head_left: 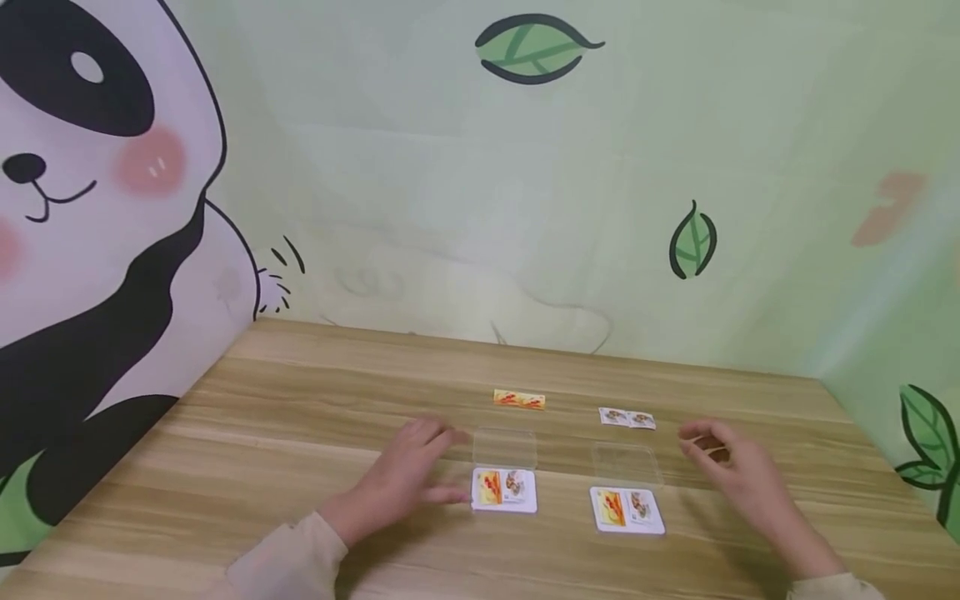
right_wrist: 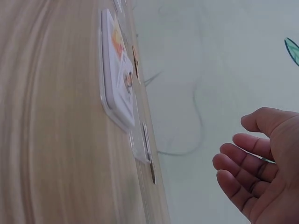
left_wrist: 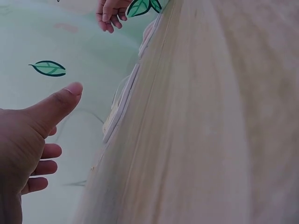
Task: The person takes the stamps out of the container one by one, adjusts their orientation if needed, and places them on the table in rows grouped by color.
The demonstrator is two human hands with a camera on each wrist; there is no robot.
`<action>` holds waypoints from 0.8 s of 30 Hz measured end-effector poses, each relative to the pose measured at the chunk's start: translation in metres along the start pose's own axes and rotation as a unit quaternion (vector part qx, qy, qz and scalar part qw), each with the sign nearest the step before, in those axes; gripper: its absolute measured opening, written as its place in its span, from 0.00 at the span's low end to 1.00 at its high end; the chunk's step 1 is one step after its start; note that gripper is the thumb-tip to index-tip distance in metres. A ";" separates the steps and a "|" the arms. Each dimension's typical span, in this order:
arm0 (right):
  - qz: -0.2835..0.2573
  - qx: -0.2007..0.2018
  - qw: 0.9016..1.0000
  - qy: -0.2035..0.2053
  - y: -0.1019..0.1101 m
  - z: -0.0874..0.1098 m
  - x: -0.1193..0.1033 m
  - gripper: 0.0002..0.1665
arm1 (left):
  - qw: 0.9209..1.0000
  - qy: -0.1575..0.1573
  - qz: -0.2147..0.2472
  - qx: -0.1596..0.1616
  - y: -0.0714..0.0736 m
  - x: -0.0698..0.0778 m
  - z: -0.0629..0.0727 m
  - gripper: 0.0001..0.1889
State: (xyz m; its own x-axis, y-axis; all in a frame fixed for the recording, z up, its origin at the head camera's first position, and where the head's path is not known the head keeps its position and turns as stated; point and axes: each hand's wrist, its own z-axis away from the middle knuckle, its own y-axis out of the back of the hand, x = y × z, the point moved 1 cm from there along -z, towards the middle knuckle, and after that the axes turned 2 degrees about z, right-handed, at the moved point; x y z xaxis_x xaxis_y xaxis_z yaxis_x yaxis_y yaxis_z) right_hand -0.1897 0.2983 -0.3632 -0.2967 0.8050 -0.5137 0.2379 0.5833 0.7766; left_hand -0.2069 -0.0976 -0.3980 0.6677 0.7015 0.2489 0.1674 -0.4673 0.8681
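Two small white cases, a left one (head_left: 530, 496) and a right one (head_left: 652, 522), lie on the table with their clear lids folded back. Each holds a yellow-orange stamp-like piece (head_left: 490, 487) beside a white one (head_left: 640, 506) with a printed figure. My left hand (head_left: 408, 467) hovers just left of the left case, thumb and fingers apart, holding nothing. My right hand (head_left: 731, 462) hangs in the air right of the right case's clear lid (head_left: 626, 463). Its fingers bend loosely around nothing, as the right wrist view also shows.
Behind the left case lies a yellow-orange printed strip (head_left: 519, 400). A white printed strip (head_left: 627, 418) lies behind the right one. The wooden table (head_left: 315, 367) meets a green wall (head_left: 420, 167) painted with leaves and a large panda (head_left: 172, 225).
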 end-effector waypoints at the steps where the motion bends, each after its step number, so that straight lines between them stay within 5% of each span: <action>1: -0.002 -0.003 1.000 -0.003 -0.001 0.000 -0.002 0.13 | 1.000 -0.002 0.000 0.000 -0.001 0.000 0.000 0.36; 24: -0.058 -0.045 0.997 0.017 -0.030 -0.010 -0.044 0.09 | 0.999 0.008 0.017 -0.040 -0.014 0.007 -0.002 0.32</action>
State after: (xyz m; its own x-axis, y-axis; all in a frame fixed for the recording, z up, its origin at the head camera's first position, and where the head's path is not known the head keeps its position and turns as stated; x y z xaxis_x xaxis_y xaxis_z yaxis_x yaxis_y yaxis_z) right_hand -0.1926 0.2440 -0.3606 -0.3488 0.7280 -0.5902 0.1171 0.6586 0.7433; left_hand -0.2058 -0.0853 -0.4077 0.6610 0.6942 0.2848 0.0859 -0.4470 0.8904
